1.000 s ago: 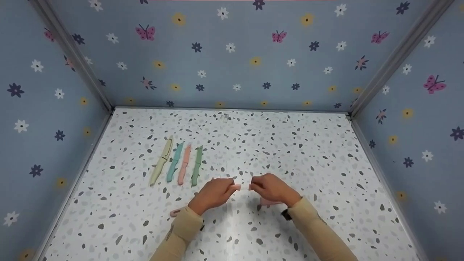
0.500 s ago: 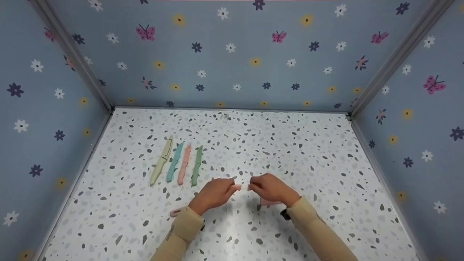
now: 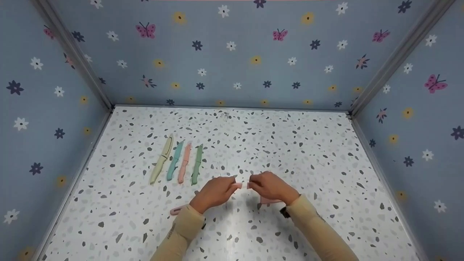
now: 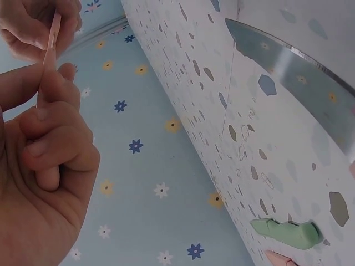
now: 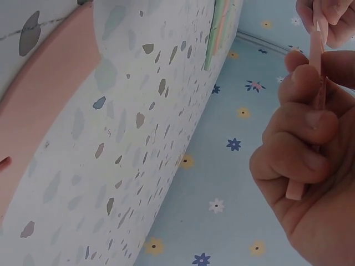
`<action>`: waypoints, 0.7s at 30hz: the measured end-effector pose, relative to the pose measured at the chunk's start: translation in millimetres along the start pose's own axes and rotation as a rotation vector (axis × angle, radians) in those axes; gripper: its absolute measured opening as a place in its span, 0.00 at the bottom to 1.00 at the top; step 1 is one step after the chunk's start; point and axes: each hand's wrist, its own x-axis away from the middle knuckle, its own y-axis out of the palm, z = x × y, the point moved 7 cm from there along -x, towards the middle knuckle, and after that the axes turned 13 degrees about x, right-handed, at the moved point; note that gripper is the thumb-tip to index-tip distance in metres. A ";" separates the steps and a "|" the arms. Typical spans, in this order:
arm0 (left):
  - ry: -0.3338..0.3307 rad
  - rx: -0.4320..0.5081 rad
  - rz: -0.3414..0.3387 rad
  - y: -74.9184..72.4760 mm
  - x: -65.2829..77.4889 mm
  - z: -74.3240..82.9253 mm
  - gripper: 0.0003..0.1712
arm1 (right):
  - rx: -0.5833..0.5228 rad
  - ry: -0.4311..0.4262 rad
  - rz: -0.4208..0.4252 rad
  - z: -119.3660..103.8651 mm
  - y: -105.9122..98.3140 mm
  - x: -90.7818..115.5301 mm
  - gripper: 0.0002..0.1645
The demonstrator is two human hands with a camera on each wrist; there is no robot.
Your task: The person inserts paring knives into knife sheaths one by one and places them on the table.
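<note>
My left hand [image 3: 214,193] grips the pink handle of a small knife [image 4: 47,176]; its rounded end shows below the curled fingers in the left wrist view. In my right hand [image 3: 272,186] is a narrow pink knife sheath [image 5: 295,190], its squared end poking out under the fingers. The two pieces point at each other in line above the table, with a short gap in the head view. Only a bright sliver of blade shows between them in the right wrist view. Fingers cover most of both pieces.
A larger bare knife blade [image 4: 299,66] lies on the speckled table, with a pink slotted end [image 3: 176,210] by the left sleeve. A wide pink sheath [image 3: 269,200] lies under the right hand. Cream [image 3: 159,163], blue [image 3: 175,163], pink [image 3: 183,165] and green [image 3: 197,165] sheathed knives lie left.
The pink ends held in the two hands have come slightly closer together. The head view has tilted a little. The things on the table stay put.
</note>
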 end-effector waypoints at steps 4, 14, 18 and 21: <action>-0.002 -0.005 0.006 -0.5 -0.6 0.8 0.20 | 0.000 0.007 -0.008 0.5 -0.3 -1.3 0.14; -0.005 0.000 0.017 1.8 0.5 1.1 0.20 | -0.003 -0.008 -0.016 -1.0 2.0 -3.8 0.13; 0.002 -0.006 0.026 0.9 0.6 2.8 0.20 | 0.005 -0.013 -0.006 -2.2 0.9 -5.1 0.14; 0.004 -0.014 0.027 1.3 0.6 3.7 0.19 | 0.013 -0.024 0.002 -3.2 1.5 -5.9 0.14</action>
